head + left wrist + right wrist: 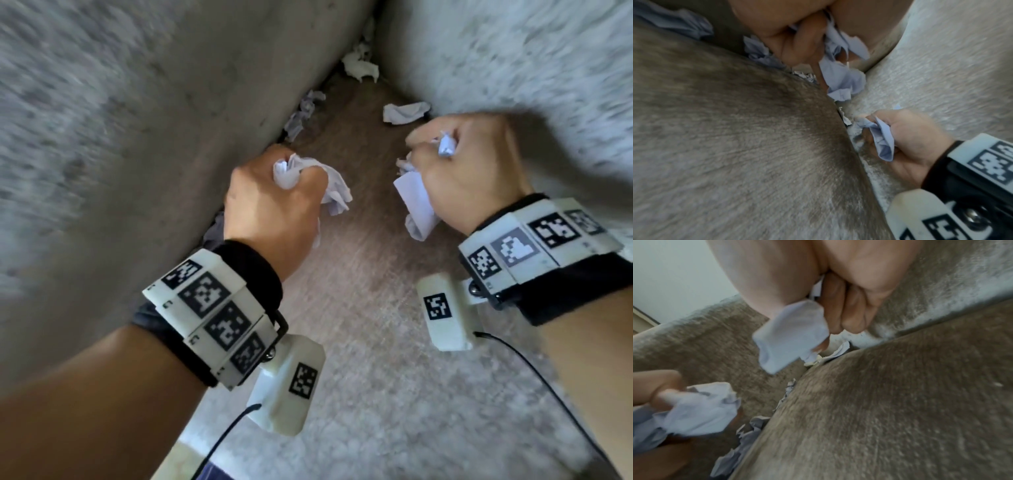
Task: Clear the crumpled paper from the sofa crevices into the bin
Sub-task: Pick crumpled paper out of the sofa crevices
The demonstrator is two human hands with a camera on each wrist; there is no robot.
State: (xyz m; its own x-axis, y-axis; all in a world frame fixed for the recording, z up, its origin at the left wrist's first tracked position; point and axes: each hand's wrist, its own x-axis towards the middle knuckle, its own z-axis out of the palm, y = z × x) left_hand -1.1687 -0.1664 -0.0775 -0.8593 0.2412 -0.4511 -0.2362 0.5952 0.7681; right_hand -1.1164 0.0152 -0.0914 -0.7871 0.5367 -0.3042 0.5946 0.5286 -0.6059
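Observation:
My left hand [274, 202] is curled into a fist around a wad of crumpled white paper [334, 188], which hangs out below the fingers [803, 40]. My right hand [469, 171] grips another crumpled paper [416, 202], seen up close as a white fold [791, 337]. Both fists hover over the sofa seat [359, 240], near its corner. More crumpled paper lies wedged in the left crevice [303, 114], in the far corner [359, 65] and on the seat by the right cushion [404, 112]. No bin is in view.
The grey sofa back [137, 120] rises on the left and another cushion [513, 58] on the right, closing the seat into a narrow wedge. A dark cloth [214, 229] pokes out of the left crevice under my wrist. Cables trail from both wrist cameras.

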